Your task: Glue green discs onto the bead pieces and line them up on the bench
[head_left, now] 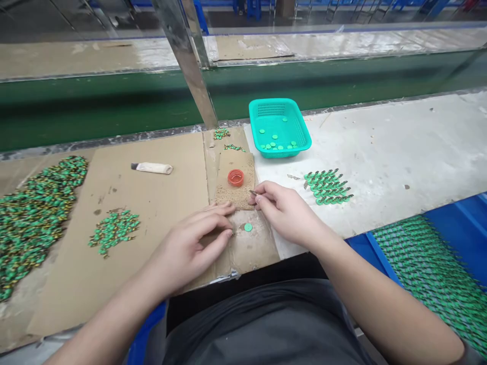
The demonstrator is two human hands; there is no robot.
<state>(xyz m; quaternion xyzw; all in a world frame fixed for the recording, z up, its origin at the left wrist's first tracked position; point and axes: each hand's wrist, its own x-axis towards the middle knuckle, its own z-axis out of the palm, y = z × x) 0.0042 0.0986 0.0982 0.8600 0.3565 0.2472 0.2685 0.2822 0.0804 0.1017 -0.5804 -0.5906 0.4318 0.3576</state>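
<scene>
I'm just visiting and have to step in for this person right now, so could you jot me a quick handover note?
Left hand: flat on the cardboard sheet, fingertips beside one loose green disc, holding nothing visible.
Right hand: pinching a thin metal tool over the brown pad, next to the orange cap.
Done, apparently: neat rows of green parts to the right; some discs in the teal basket.
Left: large loose pile and small pile at left. The tube lies untouched.
</scene>
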